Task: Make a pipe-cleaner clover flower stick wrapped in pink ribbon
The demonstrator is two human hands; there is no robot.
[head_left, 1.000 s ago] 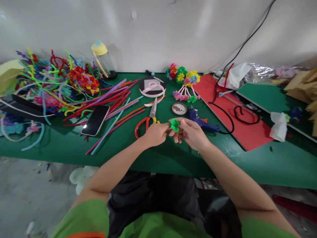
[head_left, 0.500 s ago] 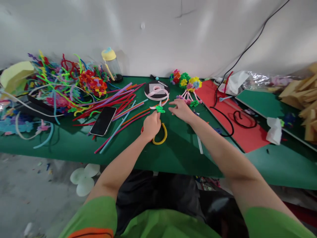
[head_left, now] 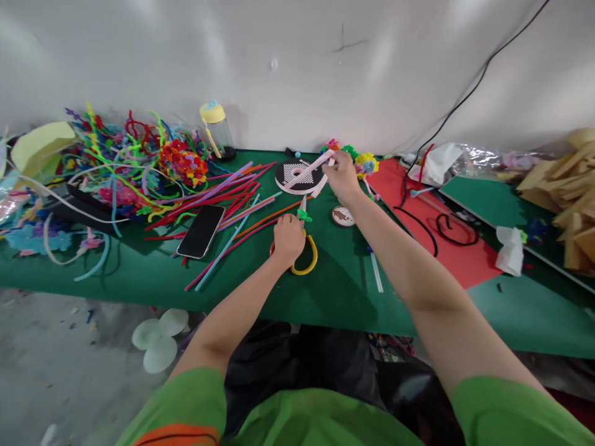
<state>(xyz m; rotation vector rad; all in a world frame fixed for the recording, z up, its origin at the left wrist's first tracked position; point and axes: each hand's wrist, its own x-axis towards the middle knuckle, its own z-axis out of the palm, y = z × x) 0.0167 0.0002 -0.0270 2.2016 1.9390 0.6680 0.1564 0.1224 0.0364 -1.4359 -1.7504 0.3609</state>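
Since the frame half a second earlier, the right hand has advanced to the right edge of the spool and taken up the pink ribbon, then lying on the spool and now lifted at its right end. The round dish, covered by that hand in the earlier frame, is exposed again.

Head view: right fingers are closed narrowly on the ribbon, which slants up from the black, white-patterned spool face to the grip. Left hand is low over the scissors, fingers curled, with the green flower held at the fingertips, just beside the scissor blades. Whether the left hand also touches the scissors cannot be determined. The yellow handle loop is visible; the red one is mostly hidden.

On the green tabletop, left of the left hand, lie loose coloured stems and a phone, screen up, near them. Farther left is a tangled heap with a red-orange flower cluster. A bottle with a yellow cap stands by the wall. Yellow flowers show beyond the right hand, and a clear stick lies left of the right forearm.
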